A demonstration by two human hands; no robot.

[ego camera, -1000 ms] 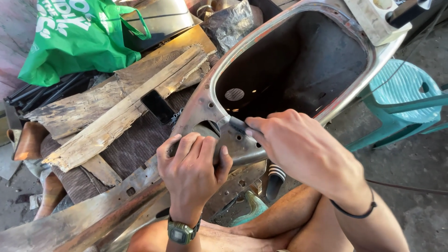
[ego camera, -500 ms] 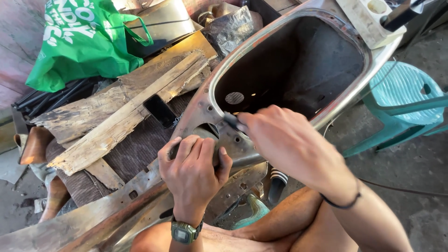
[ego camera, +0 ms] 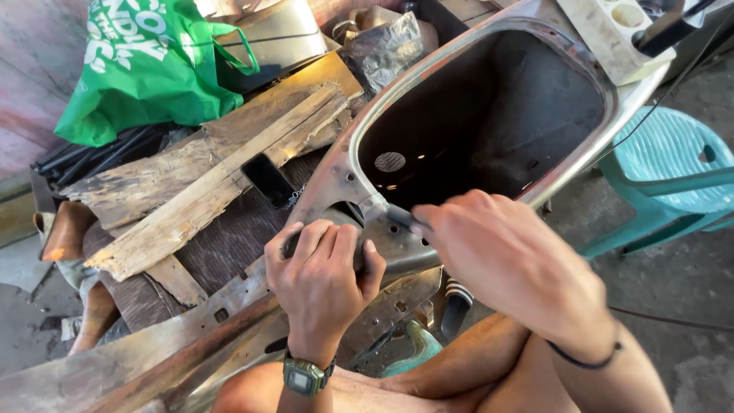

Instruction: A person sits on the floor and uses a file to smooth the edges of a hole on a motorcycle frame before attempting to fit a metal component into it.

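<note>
A large hollow metal shell (ego camera: 367, 153), worn and rusty with a dark inside, lies tilted in front of me. My left hand (ego camera: 325, 279), with a green watch at the wrist, is clenched on the shell's near lower edge. My right hand (ego camera: 508, 264), with a thin black band at the wrist, pinches a small dark tool (ego camera: 397, 216) against the near rim of the opening. How much of the tool sits inside the fingers is hidden.
Weathered wooden planks (ego camera: 206, 191) lie stacked to the left, with a dark phone (ego camera: 267, 180) on them. A green shopping bag (ego camera: 145, 69) sits behind. A teal plastic chair (ego camera: 673, 176) stands at right. A rusty metal bar (ego camera: 153, 352) runs along the lower left.
Both hands stayed on the shell's near rim. The right hand shifted slightly along the rim edge with the tool. The view drifted a little.
</note>
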